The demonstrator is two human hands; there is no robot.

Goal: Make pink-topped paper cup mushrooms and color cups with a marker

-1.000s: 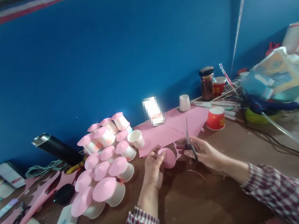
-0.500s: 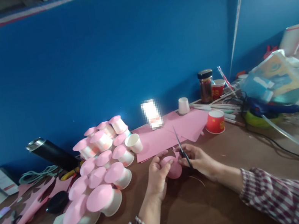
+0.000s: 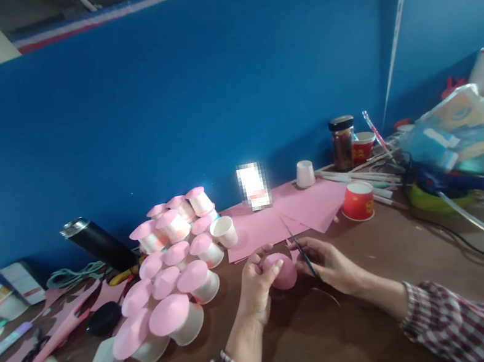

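Head cam view, looking down at a brown table [image 3: 326, 341] vs. a blue wall. My left hand [image 3: 255, 281] was closed round a pink paper disc [image 3: 282, 272], fingertips pinching its rim, held just above the tabletop. My right hand [image 3: 329, 262] gripped small scissors [image 3: 301, 250], blades shut or nearly so, tips now angled up-left beside the disc's right edge; a sec earlier they'd stood near upright, so I judge the trimming cut was being lined up again. Disc itself hadn't moved much, approx. centre frame. Behind it lay pink paper sheets [image 3: 294, 212]. To the left, a cluster of white cups w/ pink lids [image 3: 172, 274]. A red cup [image 3: 358, 201] stood to the right.
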